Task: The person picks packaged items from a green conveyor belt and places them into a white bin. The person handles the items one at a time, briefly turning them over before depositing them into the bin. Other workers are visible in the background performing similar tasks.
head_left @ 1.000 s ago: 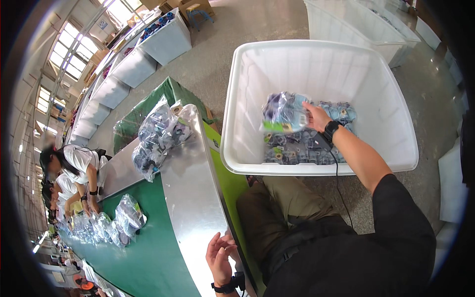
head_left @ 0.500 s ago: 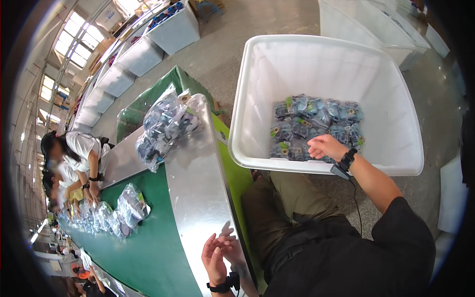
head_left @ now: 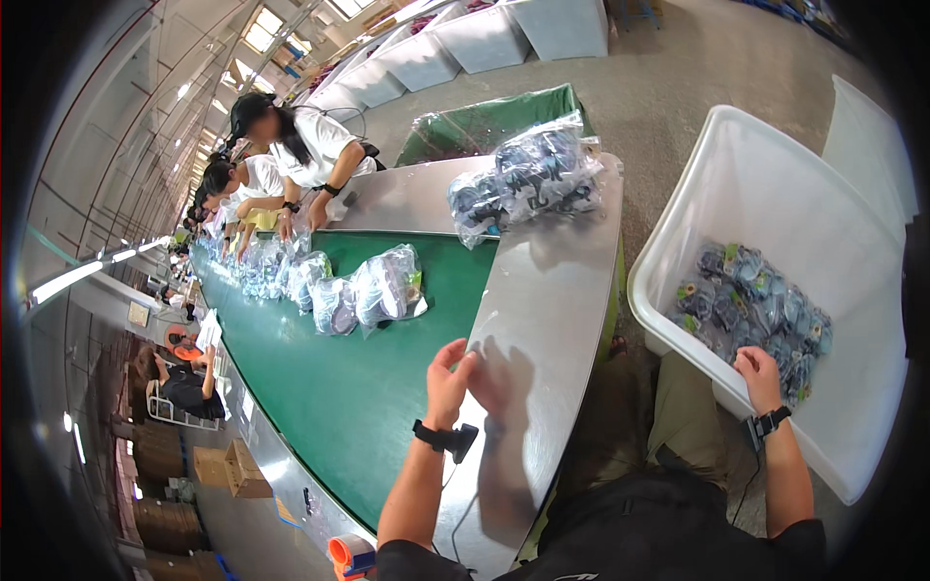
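My left hand (head_left: 448,385) is raised over the metal border of the green conveyor belt (head_left: 387,426), its fingers slightly bent and apart, holding nothing. Ahead of it on the belt lie clear plastic bags (head_left: 387,286) of what look like shoes. At the right, my right hand (head_left: 759,376) is over the near rim of a large white bin (head_left: 673,315), fingers loosely curled, with nothing visible in them. Rows of similar bagged shoes (head_left: 765,300) lie at the bottom of that bin. Each wrist wears a black strap with a small device.
A pile of bagged shoes (head_left: 533,179) lies on the metal table corner (head_left: 581,213), with a green lined container (head_left: 455,131) behind it. Co-workers in white shirts (head_left: 320,145) handle bags along the belt. An orange tape roll (head_left: 344,557) stands at the lower edge.
My view has turned left, so the bin now appears farther right. My left hand has reached forward along the table's border. My right hand has drawn back toward the bin's near rim.
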### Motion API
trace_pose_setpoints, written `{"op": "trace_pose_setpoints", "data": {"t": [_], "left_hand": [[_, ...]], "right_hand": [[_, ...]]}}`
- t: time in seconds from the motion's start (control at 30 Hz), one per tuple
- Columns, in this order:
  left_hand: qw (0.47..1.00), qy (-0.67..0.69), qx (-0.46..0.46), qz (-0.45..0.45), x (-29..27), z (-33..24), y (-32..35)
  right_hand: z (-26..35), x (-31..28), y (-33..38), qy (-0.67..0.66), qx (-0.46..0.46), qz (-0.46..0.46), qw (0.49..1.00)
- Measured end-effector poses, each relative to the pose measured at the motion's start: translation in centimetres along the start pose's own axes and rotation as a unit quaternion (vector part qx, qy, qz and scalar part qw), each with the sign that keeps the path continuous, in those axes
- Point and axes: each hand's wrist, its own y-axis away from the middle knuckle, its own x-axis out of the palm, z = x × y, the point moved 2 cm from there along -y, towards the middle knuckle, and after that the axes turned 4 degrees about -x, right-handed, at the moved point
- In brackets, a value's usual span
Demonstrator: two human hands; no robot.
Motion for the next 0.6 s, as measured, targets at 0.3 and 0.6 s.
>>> {"op": "trace_pose_setpoints", "data": {"t": [0.3, 0.6], "left_hand": [[0.899, -0.288, 0.100, -0.314, -10.5, 3.6, -12.8], [0.894, -0.214, -0.049, -0.390, -17.1, 6.1, -21.7]], "right_hand": [[-0.5, 1.1, 0.0, 0.176, -0.094, -0.049, 0.979], [1.2, 2.5, 0.3, 0.260, -0.045, -0.084, 0.961]]}}
